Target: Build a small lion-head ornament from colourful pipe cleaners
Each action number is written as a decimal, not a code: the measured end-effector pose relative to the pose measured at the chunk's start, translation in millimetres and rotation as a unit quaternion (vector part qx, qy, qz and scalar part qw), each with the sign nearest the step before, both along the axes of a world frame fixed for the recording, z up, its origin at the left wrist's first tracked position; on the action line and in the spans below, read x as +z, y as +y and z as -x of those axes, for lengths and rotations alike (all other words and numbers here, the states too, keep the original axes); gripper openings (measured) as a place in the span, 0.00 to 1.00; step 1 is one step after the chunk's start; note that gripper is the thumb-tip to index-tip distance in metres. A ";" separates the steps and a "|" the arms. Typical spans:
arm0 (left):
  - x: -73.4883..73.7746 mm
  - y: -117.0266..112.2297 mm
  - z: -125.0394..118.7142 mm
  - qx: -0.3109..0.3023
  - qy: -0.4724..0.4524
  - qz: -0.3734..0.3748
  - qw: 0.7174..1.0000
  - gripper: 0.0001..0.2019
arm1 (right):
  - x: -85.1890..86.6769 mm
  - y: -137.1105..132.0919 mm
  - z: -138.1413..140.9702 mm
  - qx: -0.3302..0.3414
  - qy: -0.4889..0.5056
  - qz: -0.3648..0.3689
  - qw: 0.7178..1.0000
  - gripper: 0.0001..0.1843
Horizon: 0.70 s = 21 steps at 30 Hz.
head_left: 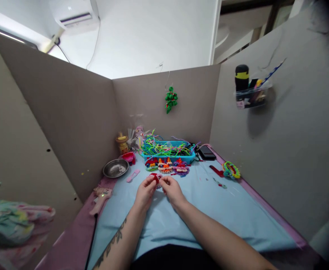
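In front of me, my left hand (145, 192) and my right hand (172, 190) meet over the blue table cover. Both pinch a small red craft piece (154, 177) with some pink and white on it, one hand at each side. Fingers hide much of the piece, so its full shape cannot be made out. Just beyond it sit three fuzzy craft figures in a row: a green and red one (152, 165), an orange and white one (165, 166) and a purple and red one (181, 168).
Behind the figures stands a blue basket (168, 159) heaped with pipe cleaners (159, 147). At left are a metal bowl (111, 171), a pink hair clip (133, 176) and a pink glue gun (99, 201) with its cord. A green-yellow ring (232, 169) and a black device (206, 153) lie right.
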<state>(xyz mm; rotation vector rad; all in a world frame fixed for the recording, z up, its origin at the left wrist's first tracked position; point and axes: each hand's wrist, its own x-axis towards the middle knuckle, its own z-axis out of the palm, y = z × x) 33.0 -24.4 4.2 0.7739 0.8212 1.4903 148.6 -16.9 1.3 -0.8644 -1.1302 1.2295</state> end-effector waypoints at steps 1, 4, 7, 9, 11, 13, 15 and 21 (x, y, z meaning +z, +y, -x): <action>-0.1 -0.4 -0.1 0.003 0.016 0.006 1.000 0.17 | 0.1 0.0 -0.2 -0.001 -0.003 -0.002 1.000 0.14; 0.5 -1.6 -1.2 0.021 0.072 0.021 0.997 0.18 | -0.2 -0.2 -1.0 -0.005 -0.010 0.000 1.000 0.14; 2.4 -2.8 -2.7 0.032 0.109 0.018 0.993 0.18 | -1.0 -0.6 -1.8 -0.008 -0.010 0.009 1.000 0.15; 3.4 -3.3 -3.1 0.029 0.120 0.008 0.992 0.18 | -1.0 -0.8 -2.2 -0.003 -0.010 0.014 1.000 0.16; 3.7 -3.5 -2.8 0.026 0.120 0.002 0.992 0.18 | -0.2 -1.0 -2.6 0.002 -0.015 0.013 1.000 0.16; 3.1 -3.3 -1.9 0.024 0.117 0.003 0.993 0.18 | 1.3 -1.2 -3.2 0.004 -0.029 0.002 1.000 0.15; 2.1 -3.0 -0.9 0.022 0.113 0.004 0.993 0.18 | 3.0 -1.5 -3.9 0.003 -0.045 -0.015 0.999 0.15; 2.6 -3.5 -1.5 0.029 0.118 -0.005 0.993 0.17 | 6.4 -1.6 -6.5 -0.008 -0.074 -0.038 0.996 0.14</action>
